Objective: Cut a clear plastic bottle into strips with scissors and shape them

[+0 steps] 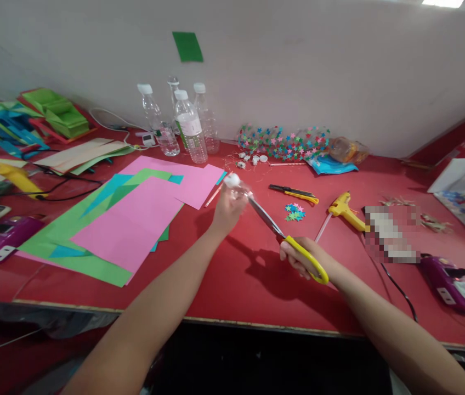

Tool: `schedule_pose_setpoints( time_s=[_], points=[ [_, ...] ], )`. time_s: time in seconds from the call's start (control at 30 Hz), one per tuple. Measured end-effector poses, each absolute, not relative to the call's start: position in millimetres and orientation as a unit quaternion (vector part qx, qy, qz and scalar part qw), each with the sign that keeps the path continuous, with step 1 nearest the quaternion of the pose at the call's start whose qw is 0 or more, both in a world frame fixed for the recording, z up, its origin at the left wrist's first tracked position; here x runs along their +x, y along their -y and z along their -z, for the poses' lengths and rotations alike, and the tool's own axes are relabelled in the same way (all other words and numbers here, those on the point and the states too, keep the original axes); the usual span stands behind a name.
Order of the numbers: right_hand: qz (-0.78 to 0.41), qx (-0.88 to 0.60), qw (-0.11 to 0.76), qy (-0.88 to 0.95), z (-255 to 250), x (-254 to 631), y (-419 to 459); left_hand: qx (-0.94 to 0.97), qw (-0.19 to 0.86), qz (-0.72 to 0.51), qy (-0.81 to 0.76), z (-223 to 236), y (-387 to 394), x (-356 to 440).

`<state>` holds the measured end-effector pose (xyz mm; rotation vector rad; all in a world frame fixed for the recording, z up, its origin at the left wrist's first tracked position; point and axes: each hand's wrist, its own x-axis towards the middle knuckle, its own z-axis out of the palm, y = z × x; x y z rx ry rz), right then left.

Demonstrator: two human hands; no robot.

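Observation:
My left hand [229, 211] is closed around a small clear plastic bottle top [240, 189] with a white cap, blurred and partly hidden by the fingers. Yellow-handled scissors [271, 222] are in my right hand [304, 257], fingers wrapped about the handles. Their blades point up and left, and the tips meet the clear plastic beside my left hand. Both hands are above the red table [232, 285]. A yellow and black utility knife [296, 193] and a small pile of coloured paper stars [295, 212] lie just beyond the scissors.
Pink, green and blue paper sheets [134, 219] spread at left. Several plastic bottles [191, 131] stand by the wall, near a star-covered bottle [284, 141]. At right are a yellow glue gun [345, 211], a pixelated item [392, 233] and a purple power strip [452, 285] with cords.

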<state>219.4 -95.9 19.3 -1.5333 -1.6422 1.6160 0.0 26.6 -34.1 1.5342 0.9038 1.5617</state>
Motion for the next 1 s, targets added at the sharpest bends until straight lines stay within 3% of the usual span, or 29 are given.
schedule_pose_setpoints(
  time_s=[0.13,0.27,0.37,0.8,1.0],
  points=[
    [-0.564,-0.548,0.187,0.588,-15,220,97,0.488,0.427,-0.669,-0.364,29,-33,-4],
    [-0.539,-0.568,0.251,0.569,-10,221,94,0.451,0.573,-0.603,-0.324,23,-20,8],
    [-0.531,-0.585,0.261,0.554,-11,222,91,0.408,0.624,-0.587,-0.316,15,-7,16],
    [-0.485,-0.602,0.236,0.589,-7,222,90,0.345,0.711,-0.566,-0.236,4,1,13],
    [-0.454,-0.611,0.178,0.623,-4,222,86,0.335,0.699,-0.567,-0.28,2,-1,16]
  ],
)
